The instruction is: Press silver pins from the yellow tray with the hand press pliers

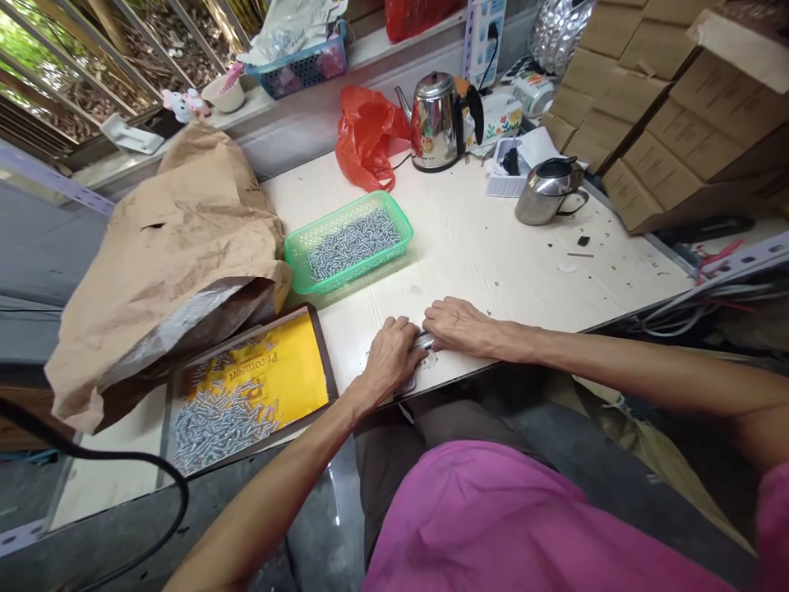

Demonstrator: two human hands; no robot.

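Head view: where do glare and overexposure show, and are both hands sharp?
Head view: highlights glint on the tall metal kettle; head view: foliage at upper left looks nearly washed out; head view: left hand and right hand look fairly sharp, without obvious motion blur.

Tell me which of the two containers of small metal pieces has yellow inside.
The shallow tray beside the brown paper: a printed yellow sheet lies under some metal pieces. The green basket shows no yellow.

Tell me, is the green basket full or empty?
Partly full: small metal pieces cover much of the bottom of the green basket, but its sides show above them.
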